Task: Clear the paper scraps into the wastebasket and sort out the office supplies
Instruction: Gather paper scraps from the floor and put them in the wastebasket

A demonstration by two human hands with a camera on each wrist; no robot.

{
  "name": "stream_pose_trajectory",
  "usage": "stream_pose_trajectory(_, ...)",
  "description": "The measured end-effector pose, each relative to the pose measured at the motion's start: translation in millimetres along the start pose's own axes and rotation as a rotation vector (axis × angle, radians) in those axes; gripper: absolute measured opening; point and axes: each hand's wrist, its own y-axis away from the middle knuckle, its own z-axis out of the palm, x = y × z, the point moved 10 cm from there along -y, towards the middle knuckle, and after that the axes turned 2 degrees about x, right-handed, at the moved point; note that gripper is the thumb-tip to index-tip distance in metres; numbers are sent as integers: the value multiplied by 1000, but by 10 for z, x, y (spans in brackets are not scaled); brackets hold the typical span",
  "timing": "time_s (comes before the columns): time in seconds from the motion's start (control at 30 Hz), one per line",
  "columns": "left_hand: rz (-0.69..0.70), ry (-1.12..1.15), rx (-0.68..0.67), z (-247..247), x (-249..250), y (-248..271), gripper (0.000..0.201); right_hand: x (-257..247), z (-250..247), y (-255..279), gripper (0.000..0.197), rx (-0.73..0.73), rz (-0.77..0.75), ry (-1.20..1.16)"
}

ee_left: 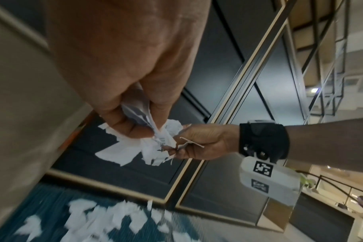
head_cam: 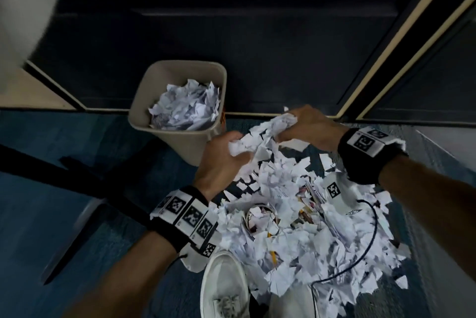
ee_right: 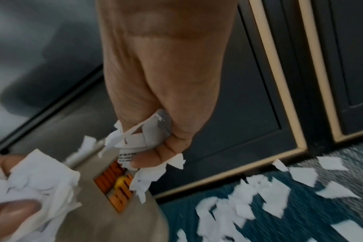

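**Two-handed lift of paper scraps beside the wastebasket**

White shoe (head_cam: 223, 284), nearest the lens, is seen at the near edge of a heap of paper scraps (head_cam: 296, 235) spread over blue carpet (head_cam: 51, 163). Above the far end of the heap a bundle of scraps (head_cam: 257, 137) is held between both hands. The left hand (head_cam: 219, 160) is closed round its end of the bundle, fingers and thumb curled into the paper, as the left wrist view confirms. The right hand (head_cam: 309, 124) is likewise closed on the other end, torn edges projecting from the fist in the right wrist view. Neither hand is seen open.

The wastebasket (head_cam: 139, 101) stands just beyond and to the outer side of the left hand, upright, and is already partly filled with crumpled paper. The step in hand is judged to be the carrying of one load from heap to basket. The next move would call for the bundle to be brought over the rim before either grip is relaxed, since loose pieces at the edges may be shed. Much of the heap remains below the hands; yellow and reddish items (head_cam: 271, 256), possibly office supplies, are half buried in it and cannot be identified. A dark cable (head_cam: 371, 237) lies across the scraps below the right wrist and may be caught in later handfuls.
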Motion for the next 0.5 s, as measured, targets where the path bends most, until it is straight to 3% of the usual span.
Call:
stream_pose_trajectory(0.13, 41, 63, 122, -565, 399, -26, 44, -632, -199, -8, 25, 59, -48, -111)
stream_pose_trajectory(0.27, -29, 131, 323, -1224, 399, -233, 33, -1259, -185, -131, 28, 125, -111, -275)
stream_pose_trajectory(0.37, -96, 128, 484, -1660, 258, -373, 37, -1619, -8, -320, 32, 148, -128, -303)
stream_pose_trajectory(0.5, -202, 146, 461, -1769, 68, -566, 38, -1853, 410, -589, 25, 106, -113, -260)
